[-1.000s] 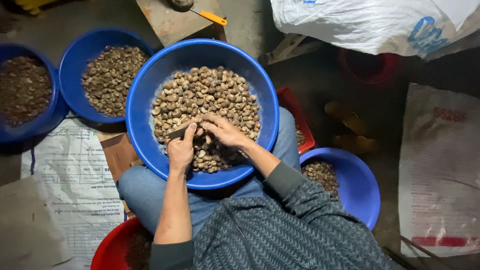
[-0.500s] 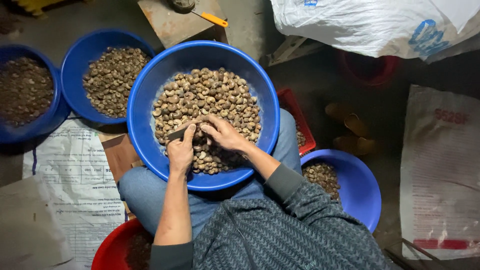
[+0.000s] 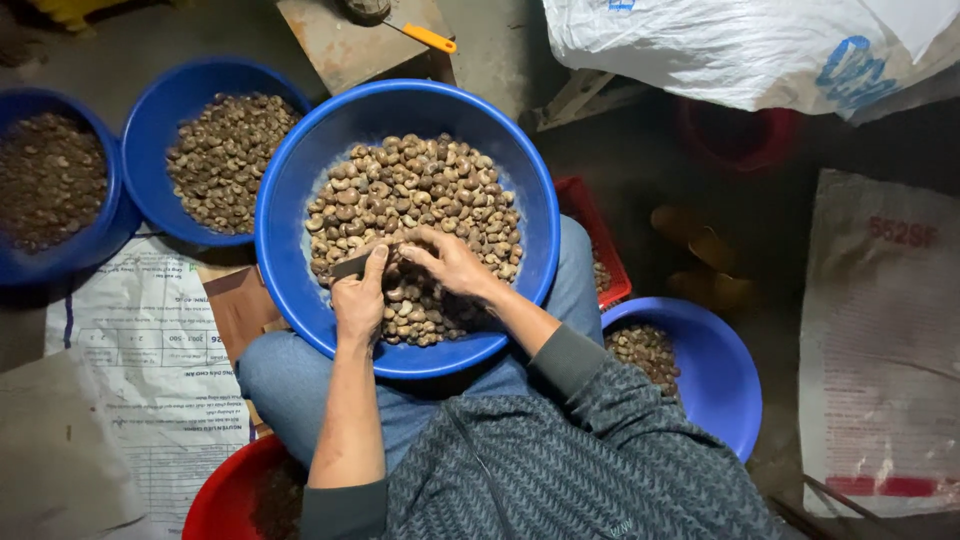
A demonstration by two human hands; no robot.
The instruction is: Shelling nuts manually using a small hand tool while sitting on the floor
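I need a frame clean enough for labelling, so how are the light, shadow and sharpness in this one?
Head view: the big blue basin of nuts and both hands, left hand, right hand, are evenly lit and sharp; the floor at right sinks into deep shadow; no glare.

Single view, head-mounted, pointing almost straight down over the wearer's lap. Close range: the big blue basin (image 3: 300,190) on the knees fills frame centre, forearms enter from the bottom edge, both hands meet mid-frame. Wearer's torso takes the bottom. Periphery catches the floor: more blue bowls (image 3: 160,110) top left, printed paper sheet (image 3: 140,370) left, white sacks (image 3: 740,50) top right. No second view, so no overlap.
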